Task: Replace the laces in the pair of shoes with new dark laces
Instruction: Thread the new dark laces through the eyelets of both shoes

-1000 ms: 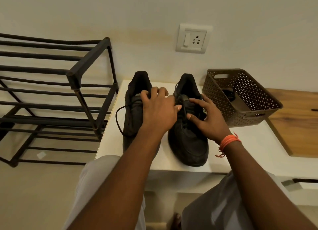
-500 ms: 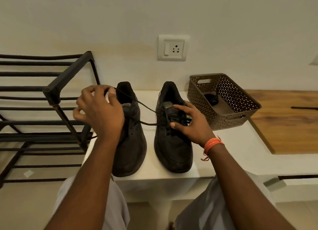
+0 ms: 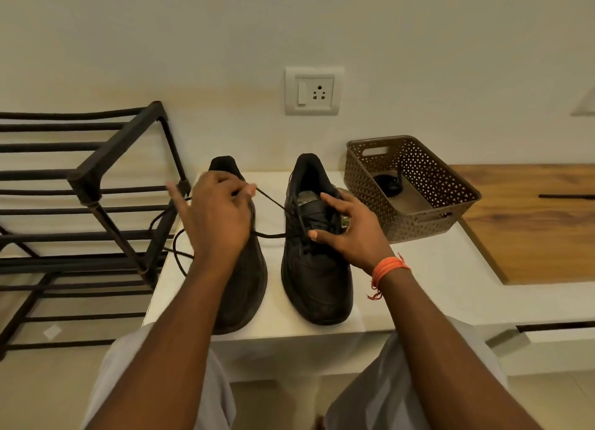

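A black metal shoe rack (image 3: 80, 184) fills the left side, its corner post just beside the white table (image 3: 434, 268). On the table two black shoes stand side by side, toes toward the person: the left shoe (image 3: 244, 288) is partly covered by the person's left arm, while the right shoe (image 3: 317, 268) sits in plain view near the middle. To the right of the shoes sits a brown perforated basket (image 3: 450, 184) holding a dark coiled item (too small to identify). A wall socket (image 3: 314, 90) is mounted above the shoes.

The left hand (image 3: 215, 217) hovers over the left shoe's opening with fingers curled, pinching a dark lace (image 3: 273, 201) between thumb and forefinger; the little finger sticks out to the left. The lace runs taut from this pinch across the gap to the right shoe's eyelets, and a slack loop of it hangs off the table's left edge. The right hand (image 3: 351, 233) rests on the right shoe's tongue, fingers and thumb curved around the upper, holding it steady. An orange thread band (image 3: 388, 268) circles the right wrist.
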The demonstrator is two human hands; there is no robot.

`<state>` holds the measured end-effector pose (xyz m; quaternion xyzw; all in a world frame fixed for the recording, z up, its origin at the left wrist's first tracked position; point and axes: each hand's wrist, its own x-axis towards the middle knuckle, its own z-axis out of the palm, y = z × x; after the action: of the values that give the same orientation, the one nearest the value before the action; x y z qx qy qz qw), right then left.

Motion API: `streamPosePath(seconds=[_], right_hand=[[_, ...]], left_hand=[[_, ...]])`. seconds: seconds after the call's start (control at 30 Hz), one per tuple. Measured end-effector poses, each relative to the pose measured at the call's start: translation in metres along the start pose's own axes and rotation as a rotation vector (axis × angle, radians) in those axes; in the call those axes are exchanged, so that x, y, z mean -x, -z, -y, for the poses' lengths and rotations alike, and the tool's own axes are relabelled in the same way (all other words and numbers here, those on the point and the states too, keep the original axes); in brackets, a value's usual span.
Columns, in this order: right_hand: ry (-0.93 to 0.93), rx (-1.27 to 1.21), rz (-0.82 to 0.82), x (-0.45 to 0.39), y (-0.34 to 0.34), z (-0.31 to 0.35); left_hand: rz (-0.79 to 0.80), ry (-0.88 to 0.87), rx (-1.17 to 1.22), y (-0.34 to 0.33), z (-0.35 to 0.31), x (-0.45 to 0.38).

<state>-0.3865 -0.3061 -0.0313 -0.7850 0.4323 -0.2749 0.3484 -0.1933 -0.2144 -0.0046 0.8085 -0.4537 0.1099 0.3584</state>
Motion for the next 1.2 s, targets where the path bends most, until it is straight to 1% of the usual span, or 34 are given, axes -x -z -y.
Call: streamPosePath(seconds=[0.07,0.1,0.23,0.3,0.33,0.37,0.4,0.47,0.5,0.53,0.6,0.67,0.73,0.77,0.8,0.83,0.9,0.93,0.97,1.07,1.13,1.2], right_hand=[[0.007,0.012,0.019,-0.001,-0.003,0.000],[0.011,0.024,0.033,-0.002,-0.005,0.000],[0.027,0.007,0.045,-0.002,-0.004,0.001],[0.030,-0.049,0.040,0.000,0.000,0.002],[0.033,-0.078,0.033,0.001,0.002,0.003],[0.033,-0.099,0.022,0.002,0.004,0.003],[0.029,-0.112,0.009,0.004,0.006,0.005],[-0.020,-0.160,-0.017,0.006,0.008,0.006],[-0.060,-0.188,-0.035,0.007,0.009,0.006],[-0.101,-0.204,-0.055,0.008,0.011,0.006],[-0.162,-0.207,-0.095,0.008,0.012,0.006],[-0.171,-0.186,-0.132,0.011,0.008,0.007],[-0.126,-0.135,-0.158,0.018,0.007,0.010],[-0.090,-0.143,-0.124,0.023,0.007,0.014],[-0.056,-0.208,-0.036,0.030,0.007,0.018],[-0.030,-0.312,0.095,0.037,0.008,0.022],[0.018,-0.471,0.339,0.047,0.007,0.030],[0.043,-0.501,0.391,0.050,0.005,0.032],[0.064,-0.527,0.398,0.051,0.004,0.035],[0.120,-0.602,0.365,0.046,-0.001,0.041],[0.145,-0.562,0.338,0.046,-0.004,0.041],[0.108,-0.581,0.339,0.045,-0.006,0.040]], left_hand=[[-0.020,0.123,0.003,0.007,0.007,-0.002],[-0.012,0.136,0.021,0.008,0.008,-0.001],[0.002,0.005,0.082,0.008,-0.003,0.008],[-0.015,-0.022,0.093,0.012,-0.011,0.013],[0.011,-0.031,0.112,0.014,-0.012,0.016],[0.084,-0.024,0.135,0.016,-0.012,0.019],[0.203,-0.001,0.124,0.016,-0.013,0.021],[0.454,0.020,-0.030,0.012,-0.013,0.027],[0.548,0.009,-0.114,0.008,-0.012,0.029],[0.603,0.004,-0.166,0.007,-0.012,0.031],[0.606,0.020,-0.175,0.008,-0.014,0.029],[0.530,0.022,-0.049,0.014,-0.014,0.026],[0.453,0.012,0.236,0.023,-0.019,0.026],[0.427,0.016,0.417,0.028,-0.024,0.026],[0.424,0.026,0.593,0.035,-0.030,0.027],[0.445,0.041,0.737,0.039,-0.034,0.027],[0.516,0.034,0.901,0.046,-0.039,0.027],[0.560,0.011,0.928,0.047,-0.039,0.027],[0.604,-0.014,0.936,0.047,-0.040,0.028],[0.692,-0.052,0.925,0.046,-0.041,0.030],[0.683,-0.055,0.868,0.043,-0.038,0.029],[0.600,-0.037,0.795,0.038,-0.033,0.026]])
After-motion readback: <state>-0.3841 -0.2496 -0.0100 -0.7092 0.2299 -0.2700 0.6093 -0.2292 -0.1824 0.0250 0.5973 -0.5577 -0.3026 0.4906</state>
